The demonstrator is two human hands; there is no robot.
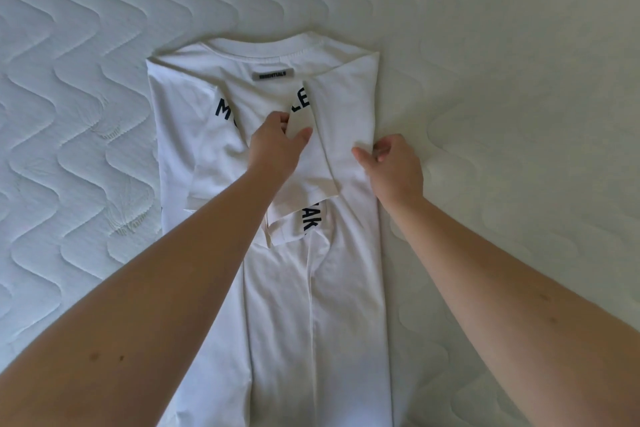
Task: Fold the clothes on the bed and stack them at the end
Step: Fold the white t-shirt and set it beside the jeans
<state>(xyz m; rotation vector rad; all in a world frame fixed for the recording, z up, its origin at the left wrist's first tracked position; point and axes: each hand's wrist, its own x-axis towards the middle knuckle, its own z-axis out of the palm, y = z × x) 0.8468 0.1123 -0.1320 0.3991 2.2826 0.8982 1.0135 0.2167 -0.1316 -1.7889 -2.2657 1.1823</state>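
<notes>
A white T-shirt (346,288) with black lettering and a grey neck label lies flat on the bed, collar away from me. Both of its sides are folded in toward the middle. My left hand (277,146) pinches the edge of the folded-over right sleeve between thumb and fingers near the shirt's middle. My right hand (394,166) sits at the shirt's right folded edge, its thumb pressing on the cloth and its fingers curled at the fold. My forearms cover part of the shirt's lower half.
The white quilted mattress (519,80) with a wavy stitched pattern fills the view around the shirt. No other clothes are in view.
</notes>
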